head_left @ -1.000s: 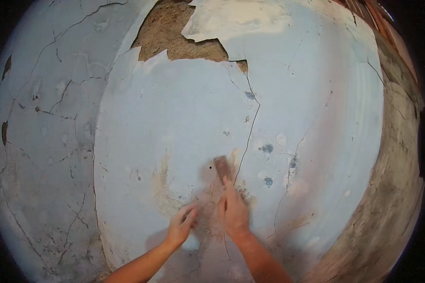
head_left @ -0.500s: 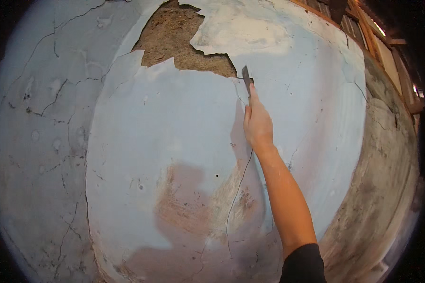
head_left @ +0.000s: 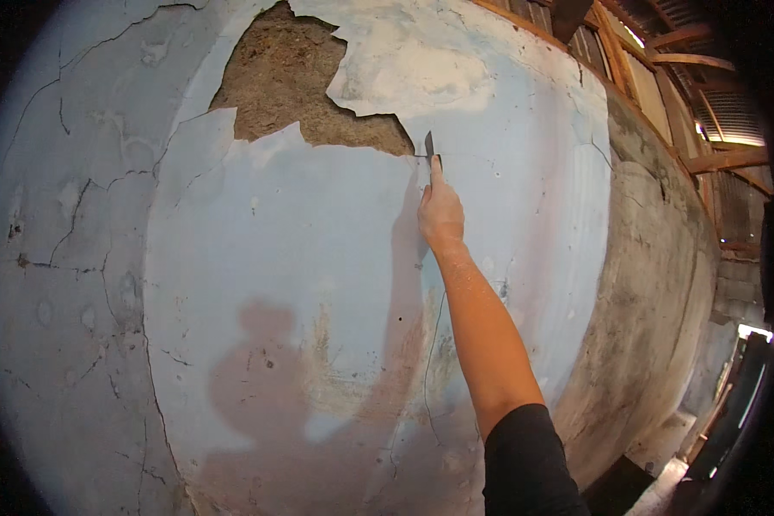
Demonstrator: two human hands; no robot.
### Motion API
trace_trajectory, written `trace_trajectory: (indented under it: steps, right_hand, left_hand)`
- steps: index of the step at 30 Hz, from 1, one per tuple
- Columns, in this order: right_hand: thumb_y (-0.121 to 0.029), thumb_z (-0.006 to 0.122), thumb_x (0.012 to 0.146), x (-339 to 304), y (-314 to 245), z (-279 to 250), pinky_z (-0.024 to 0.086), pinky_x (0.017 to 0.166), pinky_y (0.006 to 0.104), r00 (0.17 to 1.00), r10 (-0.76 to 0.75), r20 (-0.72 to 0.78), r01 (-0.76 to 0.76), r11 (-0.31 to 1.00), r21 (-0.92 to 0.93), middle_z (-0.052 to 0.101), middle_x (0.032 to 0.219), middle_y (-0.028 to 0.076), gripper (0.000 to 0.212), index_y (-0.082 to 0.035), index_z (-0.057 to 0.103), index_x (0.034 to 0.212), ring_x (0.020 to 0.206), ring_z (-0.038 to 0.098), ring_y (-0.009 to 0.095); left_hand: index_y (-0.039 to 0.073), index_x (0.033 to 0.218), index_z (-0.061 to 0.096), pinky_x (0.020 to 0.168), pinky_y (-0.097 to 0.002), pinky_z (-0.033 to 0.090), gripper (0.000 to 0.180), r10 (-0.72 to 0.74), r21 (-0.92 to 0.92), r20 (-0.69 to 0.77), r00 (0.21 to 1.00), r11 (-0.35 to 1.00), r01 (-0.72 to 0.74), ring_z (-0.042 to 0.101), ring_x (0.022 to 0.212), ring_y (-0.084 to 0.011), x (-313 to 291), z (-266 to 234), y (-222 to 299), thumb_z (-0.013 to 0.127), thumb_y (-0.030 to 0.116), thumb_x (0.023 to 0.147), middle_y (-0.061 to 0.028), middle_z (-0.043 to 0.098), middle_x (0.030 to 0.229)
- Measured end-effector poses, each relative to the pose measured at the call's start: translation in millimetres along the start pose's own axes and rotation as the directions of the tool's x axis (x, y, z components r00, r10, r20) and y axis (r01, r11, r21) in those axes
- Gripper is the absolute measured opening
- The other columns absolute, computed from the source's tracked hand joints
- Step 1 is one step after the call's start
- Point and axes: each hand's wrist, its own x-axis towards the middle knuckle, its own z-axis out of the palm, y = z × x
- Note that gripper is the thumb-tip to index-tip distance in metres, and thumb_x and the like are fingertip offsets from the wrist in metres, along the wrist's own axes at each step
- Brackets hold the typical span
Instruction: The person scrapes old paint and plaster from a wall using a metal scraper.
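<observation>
My right hand [head_left: 441,212] reaches up the wall with its fingers closed round a putty knife [head_left: 430,148]. Its thin metal blade points upward and is seen nearly edge-on, so its full width is hidden. The blade is beside the right corner of a broken patch [head_left: 284,82], where jagged plaster edges surround rough brown material. A fine crack runs from that corner behind the blade. Light blue paint [head_left: 318,224] covers the plaster around it. Whether the blade touches the wall is hard to tell. My left hand is out of view.
Grey, cracked wall [head_left: 69,258] lies to the left, and bare grey-brown wall [head_left: 654,258] to the right. Wooden beams [head_left: 722,161] and corrugated roofing show at upper right. A long crack [head_left: 428,387] runs below my hand. My shadow falls across the lower wall.
The view has shifted, so the wall sits farther left and more roof shows at right. My right hand and the putty knife stay near the patch's right corner. My head's shadow shows more clearly.
</observation>
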Motion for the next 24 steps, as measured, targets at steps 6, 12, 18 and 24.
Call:
trace_trajectory:
  steps: [6, 12, 18, 24]
  right_hand:
    - [-0.017, 0.049, 0.104, -5, -8, -6, 0.052, 0.092, 0.054, 1.0, 0.008, -0.022, -0.008, 1.0, 0.018, 0.07, 0.108, 0.028, 0.061, -0.022, 0.033, 0.162, 0.103, 0.067, 0.046]
    - [-0.018, 0.05, 0.103, -7, -16, -26, 0.052, 0.093, 0.0538, 1.0, 0.005, 0.007, -0.005, 0.998, 0.056, 0.07, 0.107, 0.029, 0.061, -0.022, 0.033, 0.162, 0.103, 0.067, 0.047]
    - [-0.017, 0.049, 0.103, 2, 0, -25, 0.051, 0.093, 0.054, 0.993, 0.004, 0.116, -0.002, 1.0, -0.015, 0.07, 0.106, 0.029, 0.061, -0.022, 0.034, 0.162, 0.103, 0.067, 0.047]
    - [-0.017, 0.05, 0.102, 0, 1, -30, 0.051, 0.093, 0.0536, 0.996, -0.036, 0.086, 0.036, 0.999, 0.008, 0.069, 0.106, 0.031, 0.06, -0.021, 0.037, 0.16, 0.102, 0.067, 0.049]
  left_hand:
    - [0.004, 0.131, 0.062, 0.089, -0.0475, 0.055, 0.041, 0.078, 0.073, 0.021, 0.997, 0.994, -0.08, 0.066, 0.107, -0.0316, 22, -23, 5, 0.065, 0.03, 0.1, -0.0168, 0.066, 0.125]
    - [0.005, 0.13, 0.063, 0.09, -0.0478, 0.055, 0.041, 0.1, 0.114, -0.005, 0.995, 0.989, -0.099, 0.066, 0.109, -0.0316, 9, -20, -1, 0.064, 0.032, 0.099, -0.0164, 0.066, 0.125]
    - [0.006, 0.13, 0.064, 0.091, -0.048, 0.054, 0.041, 0.093, 0.166, -0.018, 0.996, 0.982, -0.089, 0.065, 0.11, -0.0317, -20, -14, -13, 0.064, 0.034, 0.099, -0.016, 0.067, 0.126]
    - [0.008, 0.129, 0.065, 0.093, -0.0483, 0.053, 0.041, 0.067, 0.221, -0.029, 0.997, 0.973, -0.059, 0.065, 0.111, -0.0317, -53, -9, -29, 0.063, 0.036, 0.099, -0.0156, 0.067, 0.126]
